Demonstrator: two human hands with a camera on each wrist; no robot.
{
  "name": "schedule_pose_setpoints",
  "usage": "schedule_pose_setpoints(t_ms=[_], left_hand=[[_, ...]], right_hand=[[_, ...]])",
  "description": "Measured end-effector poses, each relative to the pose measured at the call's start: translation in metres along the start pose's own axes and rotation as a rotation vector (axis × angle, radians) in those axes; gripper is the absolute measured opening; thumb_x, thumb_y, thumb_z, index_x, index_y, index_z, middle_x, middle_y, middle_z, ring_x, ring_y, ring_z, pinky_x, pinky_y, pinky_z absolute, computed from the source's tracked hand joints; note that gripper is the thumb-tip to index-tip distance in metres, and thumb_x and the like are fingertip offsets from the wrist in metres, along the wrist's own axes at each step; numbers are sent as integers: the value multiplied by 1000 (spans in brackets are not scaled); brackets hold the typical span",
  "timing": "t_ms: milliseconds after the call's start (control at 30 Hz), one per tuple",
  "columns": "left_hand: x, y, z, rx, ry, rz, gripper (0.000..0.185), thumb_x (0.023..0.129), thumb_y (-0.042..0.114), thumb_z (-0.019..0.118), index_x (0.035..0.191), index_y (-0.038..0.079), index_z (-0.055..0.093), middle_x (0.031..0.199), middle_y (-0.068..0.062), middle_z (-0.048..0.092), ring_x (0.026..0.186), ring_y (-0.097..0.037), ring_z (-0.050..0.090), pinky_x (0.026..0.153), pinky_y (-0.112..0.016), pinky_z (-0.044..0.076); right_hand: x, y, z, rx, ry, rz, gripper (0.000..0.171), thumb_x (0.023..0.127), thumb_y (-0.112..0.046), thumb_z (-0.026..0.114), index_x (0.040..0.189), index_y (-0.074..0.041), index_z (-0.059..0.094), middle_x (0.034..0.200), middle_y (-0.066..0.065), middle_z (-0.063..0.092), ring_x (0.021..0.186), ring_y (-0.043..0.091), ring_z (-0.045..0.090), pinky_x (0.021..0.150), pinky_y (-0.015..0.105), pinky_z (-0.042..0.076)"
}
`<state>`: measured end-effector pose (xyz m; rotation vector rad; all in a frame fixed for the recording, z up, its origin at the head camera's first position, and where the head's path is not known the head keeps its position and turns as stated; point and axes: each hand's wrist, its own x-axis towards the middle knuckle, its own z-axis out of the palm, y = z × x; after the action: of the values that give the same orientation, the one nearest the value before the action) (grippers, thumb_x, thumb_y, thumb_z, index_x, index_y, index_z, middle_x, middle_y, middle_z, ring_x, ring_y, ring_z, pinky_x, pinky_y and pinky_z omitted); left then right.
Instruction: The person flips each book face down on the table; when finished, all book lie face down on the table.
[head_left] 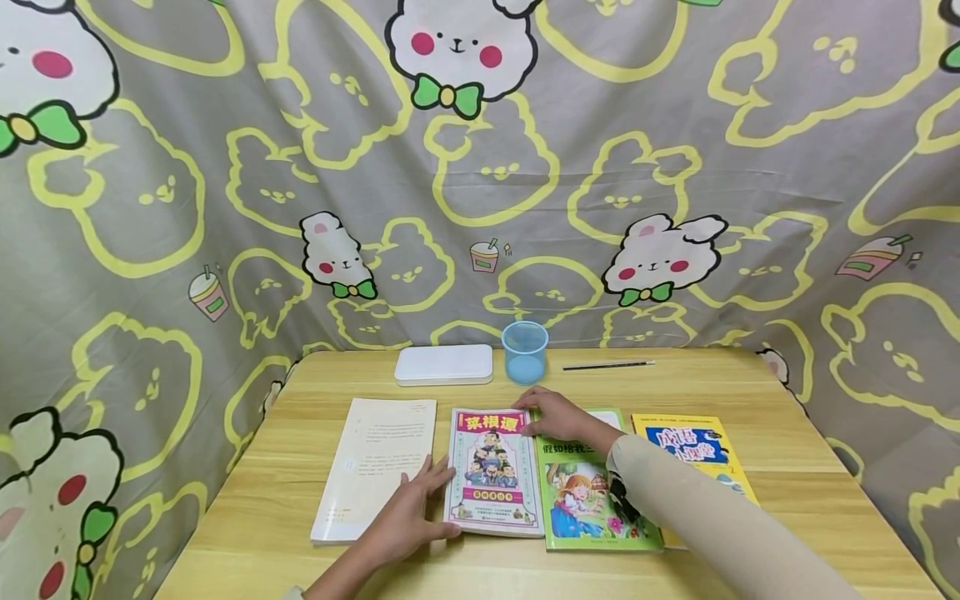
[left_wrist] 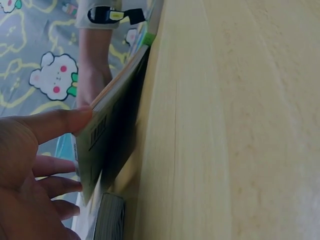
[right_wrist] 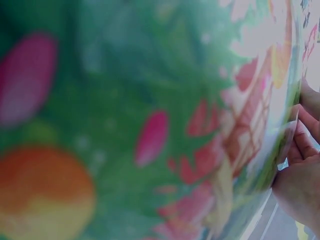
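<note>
A book with a pink-and-white cover (head_left: 491, 475) and cartoon figures is held between both hands. My left hand (head_left: 405, 512) holds its lower left, with the thumb at the near corner and fingers along the left edge. In the left wrist view the left hand (left_wrist: 30, 165) is beside the book's underside (left_wrist: 95, 145), which is tilted up off the table and shows a barcode. My right hand (head_left: 562, 414) grips the upper right corner, its forearm crossing a green book (head_left: 581, 500). In the right wrist view, the blurred green book cover (right_wrist: 150, 100) hides most of the right hand (right_wrist: 297, 195).
A cream book (head_left: 382, 467) lies at left, a yellow book (head_left: 701, 442) at right, partly under the sleeve. Behind stand a white case (head_left: 444, 365) and a blue cup (head_left: 525, 354), with a dark pencil-like stick (head_left: 609, 365). A patterned curtain (head_left: 510, 183) surrounds the wooden table (head_left: 255, 492).
</note>
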<state>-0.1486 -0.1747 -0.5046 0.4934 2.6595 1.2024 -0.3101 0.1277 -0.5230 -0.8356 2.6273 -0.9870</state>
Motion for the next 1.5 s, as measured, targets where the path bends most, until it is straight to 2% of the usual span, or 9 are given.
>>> schedule_pose_setpoints(t_ms=[300, 567, 733, 867, 1033, 1267, 1400, 1500], left_hand=[[1, 5, -1, -53, 1, 10, 91, 76, 21, 90, 150, -7, 45, 165, -21, 29, 155, -45, 16, 120, -70, 1], [2, 6, -3, -172, -18, 5, 91, 81, 19, 88, 154, -5, 40, 168, -18, 25, 152, -43, 27, 122, -57, 21], [4, 5, -1, -309, -44, 17, 92, 85, 12, 84, 158, -6, 31, 169, -21, 17, 152, -40, 28, 120, -43, 26], [5, 5, -1, -400, -59, 19, 96, 85, 6, 82, 159, -7, 23, 168, -24, 12, 152, -42, 24, 119, -39, 27], [6, 8, -2, -491, -52, 18, 98, 85, 1, 81, 160, -7, 18, 169, -24, 8, 153, -42, 19, 118, -36, 29], [7, 7, 1, -665, -34, 9, 103, 85, 1, 81, 161, -7, 11, 170, -22, 6, 154, -39, 17, 114, -23, 34], [7, 7, 3, -767, -50, 30, 103, 86, -3, 78, 160, -10, 7, 169, -25, 3, 153, -43, 16, 112, -24, 39], [7, 7, 5, -834, -74, 52, 102, 88, -7, 74, 160, -9, 3, 168, -26, 1, 151, -45, 21, 110, -28, 44]], right_hand=[[0, 1, 0, 11, -4, 9, 40, 94, -16, 77, 131, -5, 69, 131, 10, 59, 123, 32, 56, 105, 51, 50], [2, 4, 2, 4, -7, 13, 40, 94, -17, 77, 132, -7, 69, 134, 9, 59, 126, 31, 56, 107, 50, 49], [2, 3, 1, 10, -5, 13, 39, 94, -17, 77, 131, -7, 69, 133, 9, 59, 126, 31, 56, 106, 51, 49], [2, 3, 1, 19, -3, 20, 39, 94, -17, 76, 131, -7, 69, 133, 8, 59, 126, 31, 56, 106, 50, 50], [2, 2, 1, 25, -1, 21, 39, 94, -16, 76, 131, -6, 69, 134, 9, 59, 126, 31, 56, 106, 50, 49], [3, 2, 2, 12, 5, 25, 38, 94, -17, 77, 130, -7, 70, 132, 8, 60, 124, 29, 56, 106, 48, 49], [3, 1, 2, 18, 6, 25, 37, 94, -17, 77, 129, -8, 70, 131, 7, 60, 124, 29, 56, 105, 48, 49], [3, 1, 2, 24, 5, 29, 37, 94, -18, 77, 129, -8, 70, 131, 7, 60, 123, 28, 56, 104, 48, 50]])
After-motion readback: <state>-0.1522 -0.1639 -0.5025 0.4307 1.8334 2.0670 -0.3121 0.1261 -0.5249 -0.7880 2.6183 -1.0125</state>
